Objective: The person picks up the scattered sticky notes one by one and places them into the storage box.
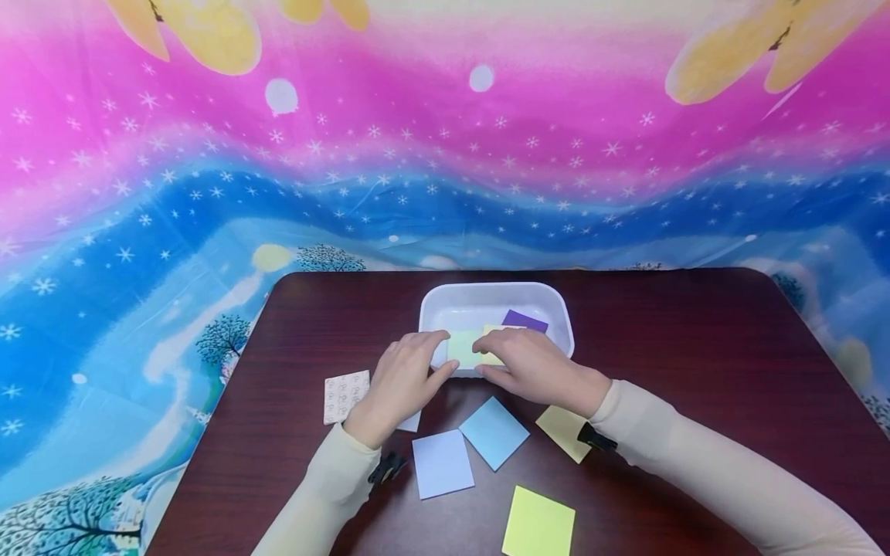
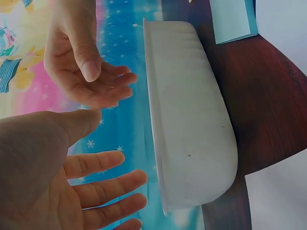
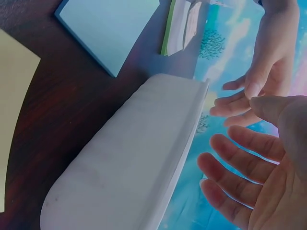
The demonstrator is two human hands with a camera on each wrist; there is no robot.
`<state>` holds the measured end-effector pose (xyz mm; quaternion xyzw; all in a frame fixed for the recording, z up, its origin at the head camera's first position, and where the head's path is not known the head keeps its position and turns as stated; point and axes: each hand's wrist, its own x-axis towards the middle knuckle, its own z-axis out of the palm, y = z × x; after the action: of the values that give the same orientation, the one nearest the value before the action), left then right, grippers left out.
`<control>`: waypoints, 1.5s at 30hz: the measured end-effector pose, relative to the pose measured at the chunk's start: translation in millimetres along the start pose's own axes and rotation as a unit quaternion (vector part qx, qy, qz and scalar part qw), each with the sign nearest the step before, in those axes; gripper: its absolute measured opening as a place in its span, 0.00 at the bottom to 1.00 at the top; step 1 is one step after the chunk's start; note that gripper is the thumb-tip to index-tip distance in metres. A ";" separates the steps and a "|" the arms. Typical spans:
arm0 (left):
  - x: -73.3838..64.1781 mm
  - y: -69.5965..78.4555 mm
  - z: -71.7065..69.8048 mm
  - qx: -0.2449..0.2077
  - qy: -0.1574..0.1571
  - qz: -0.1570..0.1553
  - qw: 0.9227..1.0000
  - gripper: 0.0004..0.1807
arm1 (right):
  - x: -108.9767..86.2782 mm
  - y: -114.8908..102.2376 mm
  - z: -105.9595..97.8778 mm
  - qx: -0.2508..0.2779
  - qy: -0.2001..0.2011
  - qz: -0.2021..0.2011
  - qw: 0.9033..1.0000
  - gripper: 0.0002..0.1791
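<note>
A white plastic tub [image 1: 445, 297] stands toward the far side of the table. Inside it lie a pale green sticky-note pad [image 1: 461, 349], a yellow pad [image 1: 490, 359] partly covered by fingers, and a purple pad [image 1: 526, 320]. My left hand [image 1: 406, 374] hovers at the tub's near left rim, fingers relaxed and holding nothing. Across from it, my right hand [image 1: 531, 363] hangs over the near right rim, likewise relaxed with nothing held. In the left wrist view the thumb of my left hand [image 2: 81, 163] comes close to my right hand [image 2: 79, 57], both above the rim.
Nearer on the table lie a blue pad [image 1: 494, 432], a lavender pad [image 1: 443, 465] and a bright yellow pad [image 1: 539, 521]. By the right wrist is a dull yellow pad [image 1: 559, 432]; left of the left hand, a patterned pad [image 1: 346, 396]. A printed cloth [image 1: 445, 154] hangs behind.
</note>
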<state>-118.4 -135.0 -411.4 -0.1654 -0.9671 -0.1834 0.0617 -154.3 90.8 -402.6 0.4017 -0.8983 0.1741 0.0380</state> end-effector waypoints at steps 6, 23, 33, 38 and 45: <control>-3.9 -2.7 0.6 -0.004 -0.001 -0.003 1.000 0.27 | -0.4 -5.4 -0.3 0.000 0.000 -0.016 1.000 0.16; -13.0 -6.3 0.0 0.007 0.010 -0.007 1.000 0.27 | -2.3 -18.6 2.9 0.011 -0.011 -0.035 0.999 0.16; -17.6 -9.7 0.0 0.001 0.020 -0.009 1.000 0.27 | -3.4 -24.8 7.8 0.013 -0.019 -0.037 0.999 0.17; -18.4 -10.9 -0.1 0.006 0.024 -0.011 1.000 0.26 | -3.6 -27.2 10.8 0.013 -0.015 -0.044 0.999 0.17; -20.2 -12.7 -2.0 0.004 0.022 -0.014 1.000 0.26 | -3.7 -29.9 13.0 0.016 -0.016 -0.050 0.999 0.16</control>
<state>-103.7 -152.8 -417.4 -0.1474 -0.9684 -0.1842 0.0814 -129.0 70.5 -407.1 0.4492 -0.8748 0.1797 0.0258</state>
